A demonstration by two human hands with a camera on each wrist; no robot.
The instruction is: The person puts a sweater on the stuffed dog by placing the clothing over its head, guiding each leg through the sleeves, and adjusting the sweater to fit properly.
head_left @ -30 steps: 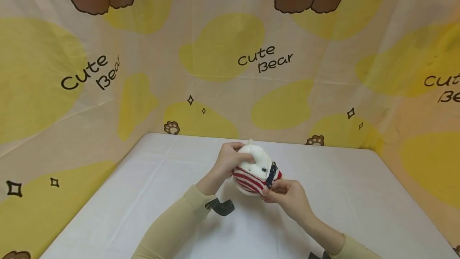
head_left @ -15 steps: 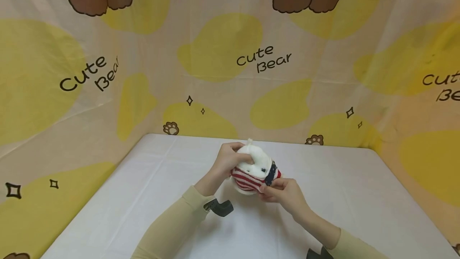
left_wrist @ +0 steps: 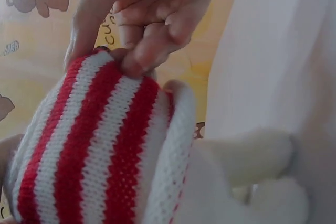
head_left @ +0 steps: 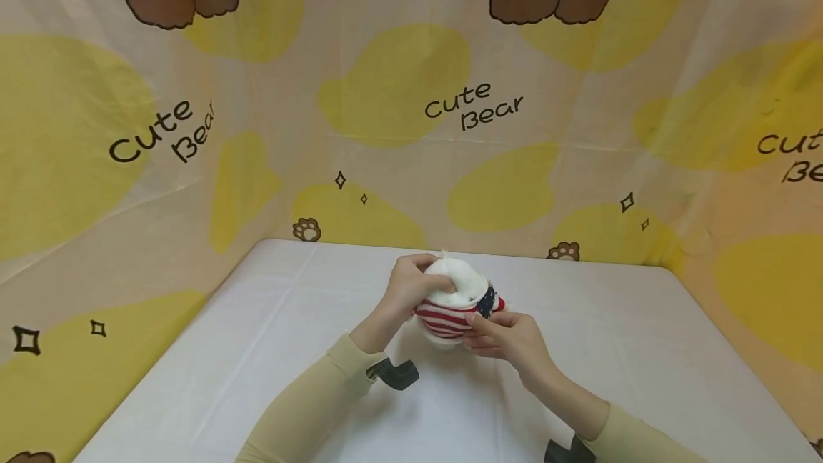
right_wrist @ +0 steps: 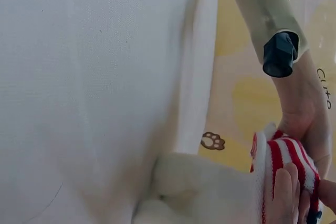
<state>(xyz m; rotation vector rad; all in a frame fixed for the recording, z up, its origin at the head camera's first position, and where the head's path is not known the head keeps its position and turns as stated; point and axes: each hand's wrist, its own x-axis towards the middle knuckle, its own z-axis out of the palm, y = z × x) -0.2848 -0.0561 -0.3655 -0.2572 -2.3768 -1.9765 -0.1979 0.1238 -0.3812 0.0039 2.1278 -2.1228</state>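
Counter (head_left: 257, 306), white-topped, has its far edge just behind a soft, rounded white plush toy (head_left: 471, 279); its side edges lie well apart from both hands, with white surface on either side. The toy is over the counter's far half, dressed in a red-and-white striped knit garment (head_left: 444, 321) with a navy, white-specked section (head_left: 486, 301). Left hand (head_left: 410, 286): grip closed around the white plush, thumb pressed into it. Right hand (head_left: 517, 343): grip pinching the striped knit between thumb and fingers. Compared with half a second earlier, the right hand sits slightly higher, the stripes run more level, and the dark spot (head_left: 473, 299) on the plush is less exposed. Contact between toy and counter cannot be determined.
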